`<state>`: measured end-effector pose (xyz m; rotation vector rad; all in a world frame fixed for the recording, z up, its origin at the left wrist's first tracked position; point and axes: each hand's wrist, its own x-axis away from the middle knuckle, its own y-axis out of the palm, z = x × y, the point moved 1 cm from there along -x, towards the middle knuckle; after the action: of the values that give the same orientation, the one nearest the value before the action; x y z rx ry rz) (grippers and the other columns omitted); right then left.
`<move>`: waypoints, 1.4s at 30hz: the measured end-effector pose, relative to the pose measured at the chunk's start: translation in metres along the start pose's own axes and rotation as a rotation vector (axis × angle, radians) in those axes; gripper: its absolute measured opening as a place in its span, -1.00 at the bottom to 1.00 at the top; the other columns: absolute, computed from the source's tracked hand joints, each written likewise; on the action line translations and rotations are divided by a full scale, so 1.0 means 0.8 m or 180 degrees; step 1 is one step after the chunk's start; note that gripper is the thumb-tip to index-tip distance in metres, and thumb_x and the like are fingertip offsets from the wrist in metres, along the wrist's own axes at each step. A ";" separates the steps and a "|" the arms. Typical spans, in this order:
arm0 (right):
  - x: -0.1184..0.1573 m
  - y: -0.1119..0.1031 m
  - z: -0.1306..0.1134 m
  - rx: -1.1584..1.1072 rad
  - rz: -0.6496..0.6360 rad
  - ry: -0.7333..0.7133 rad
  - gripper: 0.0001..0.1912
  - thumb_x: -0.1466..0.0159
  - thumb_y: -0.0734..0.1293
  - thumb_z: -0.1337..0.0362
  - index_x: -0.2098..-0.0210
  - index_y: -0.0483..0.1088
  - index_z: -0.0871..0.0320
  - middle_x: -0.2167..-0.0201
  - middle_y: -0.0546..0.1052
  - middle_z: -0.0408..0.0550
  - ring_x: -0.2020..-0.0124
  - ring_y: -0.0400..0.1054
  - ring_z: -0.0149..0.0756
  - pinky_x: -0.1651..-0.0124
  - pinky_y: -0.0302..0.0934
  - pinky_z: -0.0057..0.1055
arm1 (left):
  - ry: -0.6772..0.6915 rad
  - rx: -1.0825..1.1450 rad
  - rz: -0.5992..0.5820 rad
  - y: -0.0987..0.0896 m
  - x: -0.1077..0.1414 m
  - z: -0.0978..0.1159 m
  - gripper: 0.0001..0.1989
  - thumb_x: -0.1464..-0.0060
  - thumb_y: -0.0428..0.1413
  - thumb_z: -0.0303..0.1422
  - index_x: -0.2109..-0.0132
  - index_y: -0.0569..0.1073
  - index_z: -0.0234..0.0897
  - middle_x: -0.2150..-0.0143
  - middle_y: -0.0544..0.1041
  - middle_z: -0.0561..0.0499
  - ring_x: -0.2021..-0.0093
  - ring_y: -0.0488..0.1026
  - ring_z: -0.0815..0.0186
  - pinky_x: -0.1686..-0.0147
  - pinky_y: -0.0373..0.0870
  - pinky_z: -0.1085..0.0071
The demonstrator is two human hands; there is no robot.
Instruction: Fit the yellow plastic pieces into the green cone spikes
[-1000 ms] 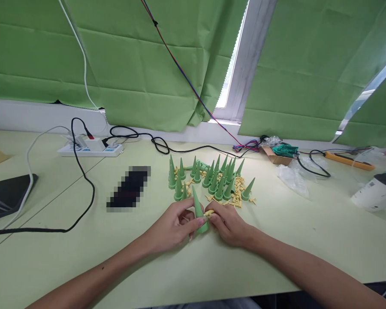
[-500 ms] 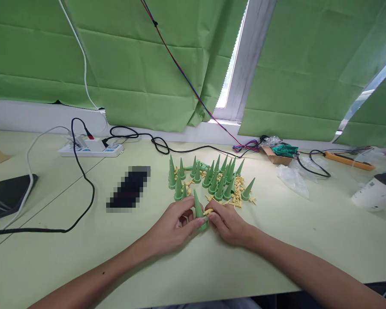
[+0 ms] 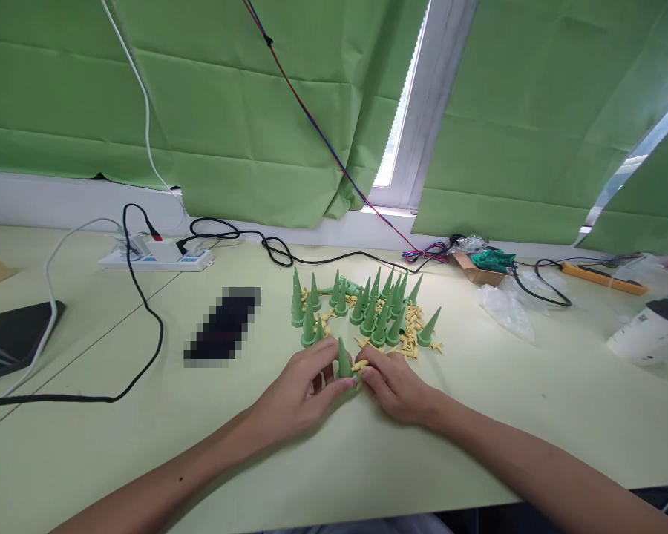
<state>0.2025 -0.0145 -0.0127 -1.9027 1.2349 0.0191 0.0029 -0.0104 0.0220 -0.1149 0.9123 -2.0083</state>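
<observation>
Between the thumb and fingers of my left hand (image 3: 306,389) is a green cone (image 3: 344,360) with a round base, its tip pointing up. My right hand (image 3: 393,386) pinches a small yellow plastic piece (image 3: 359,366) against the cone's right side; whether the two are joined I cannot tell. Just beyond my hands stand several like green cones (image 3: 369,317) on round bases. Small yellow pieces (image 3: 412,337) lie heaped among and beside them. My fingers partly cover the held cone's base.
A pixelated dark object (image 3: 223,324) lies left of the cones. Farther back are a white power strip (image 3: 167,259) and a black cable (image 3: 334,259). To the right sit a small cardboard box (image 3: 479,271), clear plastic bags (image 3: 506,311) and a white cup (image 3: 646,334).
The green cone in my left hand has dropped slightly and its tip now leans farther toward or away from me. My right hand has hardly moved.
</observation>
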 end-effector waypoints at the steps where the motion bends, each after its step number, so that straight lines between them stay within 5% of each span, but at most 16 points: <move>1: 0.000 0.000 0.000 -0.0006 -0.0001 0.0001 -0.78 -0.46 0.06 0.21 0.33 0.15 0.08 0.60 0.25 -0.29 0.62 0.09 -0.42 0.45 -0.03 -0.46 | 0.0047 -0.0025 0.0000 0.000 0.001 -0.001 -0.82 -0.29 0.04 -0.26 0.17 0.42 -0.28 0.33 0.34 0.06 0.41 0.27 0.37 0.46 0.21 0.46; 8: 0.000 0.000 0.001 0.0012 -0.0056 0.0090 -0.73 -0.46 0.05 0.19 0.39 0.08 0.08 0.62 0.23 -0.29 0.63 0.07 -0.43 0.46 -0.05 -0.45 | 0.0377 -0.0045 -0.0103 0.002 0.005 -0.005 -0.81 -0.32 -0.01 -0.33 0.30 0.29 -0.26 0.17 0.37 -0.01 0.40 0.26 0.41 0.44 0.24 0.48; 16: 0.000 0.000 0.003 0.0057 -0.0085 0.0034 -0.66 -0.47 0.05 0.19 0.45 0.02 0.07 0.63 0.12 -0.29 0.62 -0.01 -0.42 0.46 -0.09 -0.44 | 0.0667 -0.0362 -0.0257 0.001 0.006 -0.002 -0.88 -0.33 -0.03 -0.41 0.07 0.39 -0.23 0.09 0.37 -0.03 0.22 0.37 0.35 0.26 0.32 0.46; 23: 0.000 0.001 0.000 0.0188 -0.0104 -0.0057 -0.63 -0.47 0.02 0.23 0.49 0.02 0.09 0.62 0.09 -0.27 0.61 -0.03 -0.43 0.45 -0.09 -0.42 | 0.0906 -0.0735 -0.0403 0.002 0.007 -0.002 -0.81 -0.34 -0.06 -0.41 -0.02 0.39 -0.21 0.06 0.39 -0.06 0.31 0.40 0.37 0.30 0.33 0.45; 31: -0.001 0.003 -0.002 0.0246 -0.0005 -0.0207 -0.60 -0.48 0.00 0.26 0.52 -0.05 0.09 0.63 0.05 -0.27 0.62 -0.10 -0.44 0.46 -0.11 -0.40 | 0.1256 -0.1315 -0.0262 0.005 0.010 -0.004 -0.73 -0.31 -0.13 -0.49 -0.05 0.36 -0.23 -0.05 0.36 -0.15 0.43 0.34 0.40 0.42 0.27 0.43; 42: -0.003 0.002 -0.003 0.0238 0.0170 -0.0153 -0.58 -0.49 0.00 0.22 0.53 0.01 0.09 0.64 0.09 -0.26 0.62 -0.04 -0.44 0.46 -0.08 -0.41 | 0.1086 -0.1202 0.0047 0.007 0.010 -0.004 -0.71 -0.30 -0.11 -0.50 -0.10 0.31 -0.17 -0.02 0.33 -0.11 0.42 0.38 0.42 0.41 0.32 0.43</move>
<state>0.1989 -0.0143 -0.0111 -1.7948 1.2372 0.0462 0.0007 -0.0163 0.0139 0.0276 1.5006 -1.8512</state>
